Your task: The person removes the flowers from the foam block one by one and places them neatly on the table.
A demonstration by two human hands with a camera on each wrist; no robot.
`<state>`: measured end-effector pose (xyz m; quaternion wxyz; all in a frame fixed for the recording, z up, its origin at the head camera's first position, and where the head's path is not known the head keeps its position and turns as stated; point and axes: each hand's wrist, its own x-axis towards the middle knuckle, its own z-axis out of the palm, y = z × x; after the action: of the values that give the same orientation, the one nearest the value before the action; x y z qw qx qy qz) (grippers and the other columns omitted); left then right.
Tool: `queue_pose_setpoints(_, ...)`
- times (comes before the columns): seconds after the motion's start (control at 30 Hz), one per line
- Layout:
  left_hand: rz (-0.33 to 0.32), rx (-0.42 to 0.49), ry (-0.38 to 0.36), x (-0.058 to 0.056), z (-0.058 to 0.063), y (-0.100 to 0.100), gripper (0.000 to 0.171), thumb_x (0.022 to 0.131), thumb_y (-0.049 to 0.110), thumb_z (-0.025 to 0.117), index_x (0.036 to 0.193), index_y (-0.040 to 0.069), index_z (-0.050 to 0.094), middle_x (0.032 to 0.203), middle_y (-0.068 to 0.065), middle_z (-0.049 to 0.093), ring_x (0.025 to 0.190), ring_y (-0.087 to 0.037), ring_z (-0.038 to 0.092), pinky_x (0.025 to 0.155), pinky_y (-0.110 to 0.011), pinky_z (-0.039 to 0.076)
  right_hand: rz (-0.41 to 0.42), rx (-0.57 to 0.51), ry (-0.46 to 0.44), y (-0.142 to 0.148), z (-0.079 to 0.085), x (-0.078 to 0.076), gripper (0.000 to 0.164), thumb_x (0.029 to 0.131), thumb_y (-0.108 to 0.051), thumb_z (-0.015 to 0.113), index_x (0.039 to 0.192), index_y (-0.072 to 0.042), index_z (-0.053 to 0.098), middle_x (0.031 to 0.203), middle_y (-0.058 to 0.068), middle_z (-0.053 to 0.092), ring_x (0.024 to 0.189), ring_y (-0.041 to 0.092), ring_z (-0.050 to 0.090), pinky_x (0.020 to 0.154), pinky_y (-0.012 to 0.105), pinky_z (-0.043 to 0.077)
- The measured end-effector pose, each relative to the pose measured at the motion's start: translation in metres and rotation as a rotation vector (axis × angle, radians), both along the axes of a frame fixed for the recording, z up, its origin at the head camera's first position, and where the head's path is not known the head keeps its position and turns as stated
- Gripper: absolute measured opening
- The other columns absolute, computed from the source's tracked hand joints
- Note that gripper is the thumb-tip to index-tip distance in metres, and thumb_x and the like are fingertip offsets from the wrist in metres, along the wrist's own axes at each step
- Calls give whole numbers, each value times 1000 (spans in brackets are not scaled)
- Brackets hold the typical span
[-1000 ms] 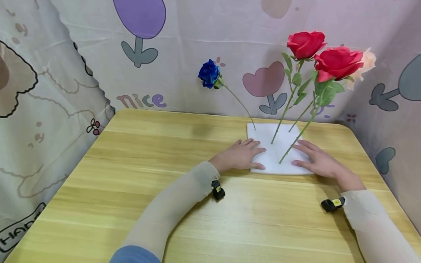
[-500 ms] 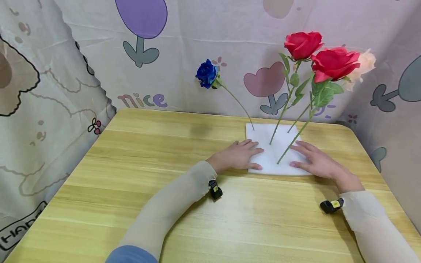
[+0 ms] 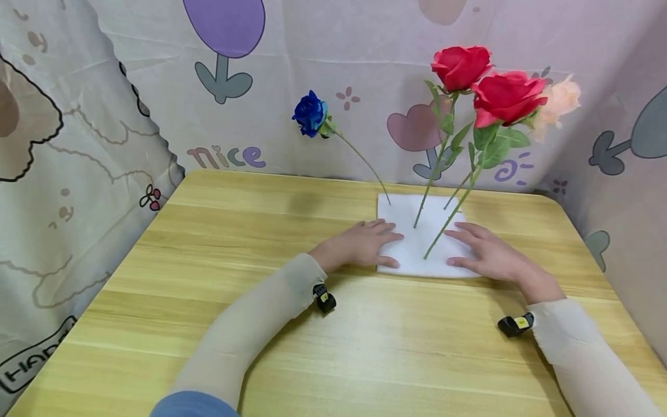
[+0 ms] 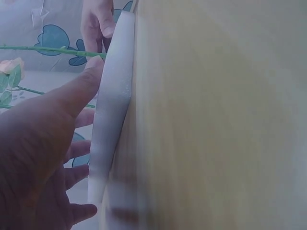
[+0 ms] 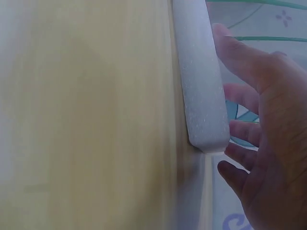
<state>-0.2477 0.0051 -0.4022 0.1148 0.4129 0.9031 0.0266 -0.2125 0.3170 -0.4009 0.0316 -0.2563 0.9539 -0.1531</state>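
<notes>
Pale printed fabric (image 3: pixel 333 58) is hanging behind a wooden table (image 3: pixel 365 341), where a white slab (image 3: pixel 417 243) is lying flat near the far edge. Compared with a second ago, the slab is sitting farther left against the wall print, and both hands and all four roses are sitting farther left with it. A person's left hand (image 3: pixel 362 243) is resting at the slab's left edge, and the right hand (image 3: pixel 492 255) is resting at its right edge; fingers are spreading out extended, touching the slab without grasping. Long green stems (image 3: pixel 448 220) are rising from it between the hands: a blue rose (image 3: pixel 310 113) is bowing left from its far left corner, a red rose (image 3: pixel 461 68) is leaning right from its middle, a second red rose (image 3: pixel 509 97) is leaning right from nearer its front, and a peach rose (image 3: pixel 564 101) is showing partly hidden behind that one, beyond the slab's right side. Wood is reaching widely left of the slab and in front of it, and more narrowly to its right, while the table's far edge is running just behind it
</notes>
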Motion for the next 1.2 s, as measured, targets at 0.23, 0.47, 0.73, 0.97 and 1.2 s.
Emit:
queue_pose_setpoints(0.23,-5,-8,6,-2,1,-20,79,74,77,23,141,36,20,148,3,11,135,-21,5,105,-49,13,26,15,7,-19,1,-1,70,78,-52,60,137,-23,35,143,13,24,128,35,21,100,53,22)
queue_pose_setpoints(0.47,-6,19,1,-6,-3,-43,80,73,77,25,140,34,22,148,2,13,135,-21,5,106,-46,13,58,21,-10,-38,1,-4,75,77,-56,58,139,-23,32,144,12,20,129,34,19,100,52,24)
queue_pose_setpoints(0.73,22,52,-11,-9,1,-70,77,74,75,32,138,32,30,146,2,18,134,-19,8,107,-40,13,72,43,-35,-59,-2,-10,82,74,-63,55,141,-24,27,146,11,15,131,34,15,100,53,22)
queue_pose_setpoints(0.97,74,64,13,-12,2,-87,72,75,72,37,134,30,38,144,2,23,133,-17,15,107,-35,17,56,29,-29,-82,-2,-12,82,73,-67,52,140,-27,27,146,9,16,131,30,16,100,49,26)
queue_pose_setpoints(1.2,112,104,35,-15,2,-97,70,75,71,41,128,26,45,140,-1,31,129,-19,25,105,-34,20,52,47,-40,-98,0,-17,83,72,-69,50,140,-28,27,146,8,15,132,29,15,101,47,25)
